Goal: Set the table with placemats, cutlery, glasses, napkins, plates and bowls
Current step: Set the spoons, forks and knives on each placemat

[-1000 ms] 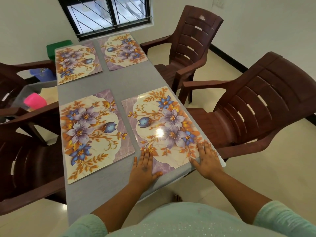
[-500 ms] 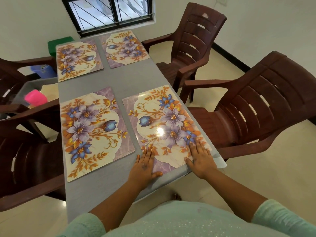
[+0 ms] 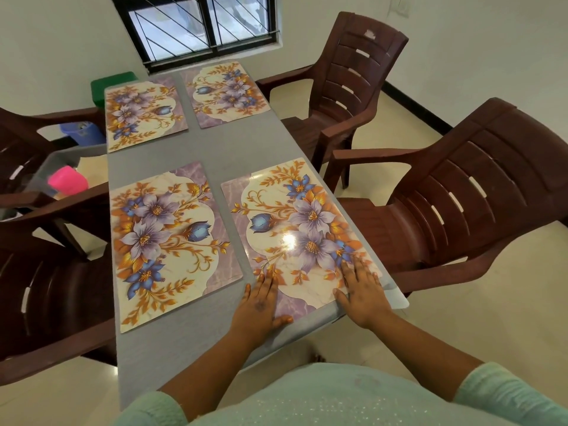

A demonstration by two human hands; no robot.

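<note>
Both hands have slid a little farther up the near right placemat [image 3: 295, 232] since a second ago, and the mat now lies squarer to the table edge. Left hand [image 3: 259, 299] rests flat on the mat's near left corner, fingers straight and together, thumb spread along the near edge. Right hand [image 3: 362, 290] presses flat on the near right corner, fingers straight and slightly fanned; it holds nothing. A glare spot on the mat washes out part of the flower print. Just beside it lies the near left placemat [image 3: 167, 241], apart by a strip of grey table [image 3: 221, 149]. Two more mats, the far left placemat [image 3: 143, 113] and far right placemat [image 3: 226, 93], lie by the window [image 3: 203, 26]. Brown plastic chairs [image 3: 461, 204] stand along both sides, those on the left cut off by the frame. A pink object [image 3: 67, 181] shows behind a left chair arm, too hidden to identify.
</note>
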